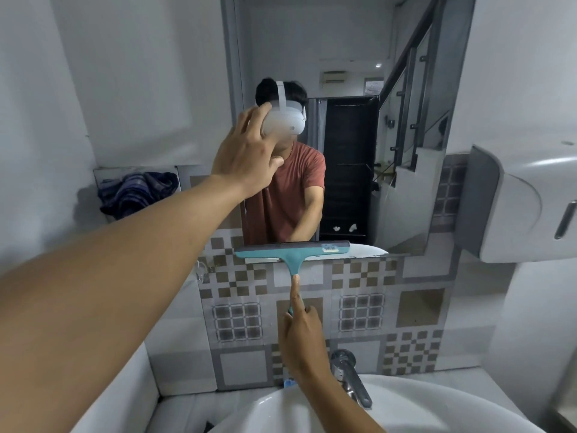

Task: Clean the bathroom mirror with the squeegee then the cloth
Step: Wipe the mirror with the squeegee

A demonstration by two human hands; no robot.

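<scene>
The bathroom mirror [349, 51] hangs on the wall ahead, showing a reflected person in a red shirt. A teal squeegee [292, 250] has its blade level across the mirror's bottom edge. My right hand [301, 329] grips its handle from below, index finger stretched up along the stem. My left hand [246, 154] is raised with fingers spread flat against the left part of the glass and holds nothing. A dark blue striped cloth [137, 190] lies bunched on a small ledge at the left.
A white sink [406, 401] sits below with a chrome tap [348, 373]. Patterned grey and brown tiles [359, 307] cover the wall under the mirror. A white paper dispenser [524, 201] juts out at the right. A small blue item [288, 383] lies behind the sink.
</scene>
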